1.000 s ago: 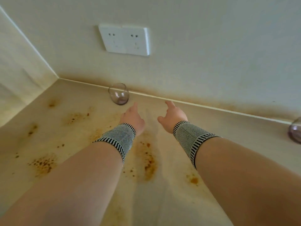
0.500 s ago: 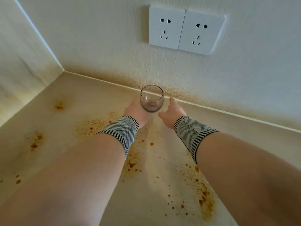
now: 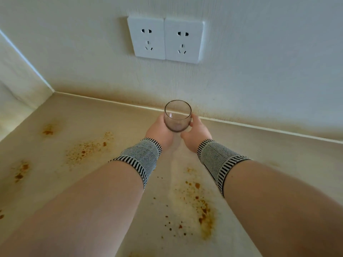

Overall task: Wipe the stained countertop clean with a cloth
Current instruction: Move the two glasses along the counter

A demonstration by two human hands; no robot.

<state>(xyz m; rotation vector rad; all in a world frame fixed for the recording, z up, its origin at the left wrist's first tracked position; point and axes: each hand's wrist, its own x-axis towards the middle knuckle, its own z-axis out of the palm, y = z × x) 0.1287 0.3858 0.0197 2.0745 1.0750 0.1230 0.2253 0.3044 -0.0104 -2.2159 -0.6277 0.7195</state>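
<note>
The cream countertop point(image 3: 130, 123) carries several brown-orange stains, one patch at the left point(image 3: 87, 149) and another at the lower right point(image 3: 202, 210). A small clear glass tumbler point(image 3: 177, 115) stands near the back wall. My left hand point(image 3: 159, 132) holds its left side and my right hand point(image 3: 194, 134) holds its right side, fingers curled round it. Both wrists wear striped knitted bands. No cloth is in view.
A white double wall socket point(image 3: 165, 40) sits on the back wall above the glass. A side wall point(image 3: 18, 78) closes the counter at the left, meeting the back wall in a corner.
Both hands have reached forward and closed round the glass, which earlier stood untouched by the wall. The camera has moved closer to the wall and socket.
</note>
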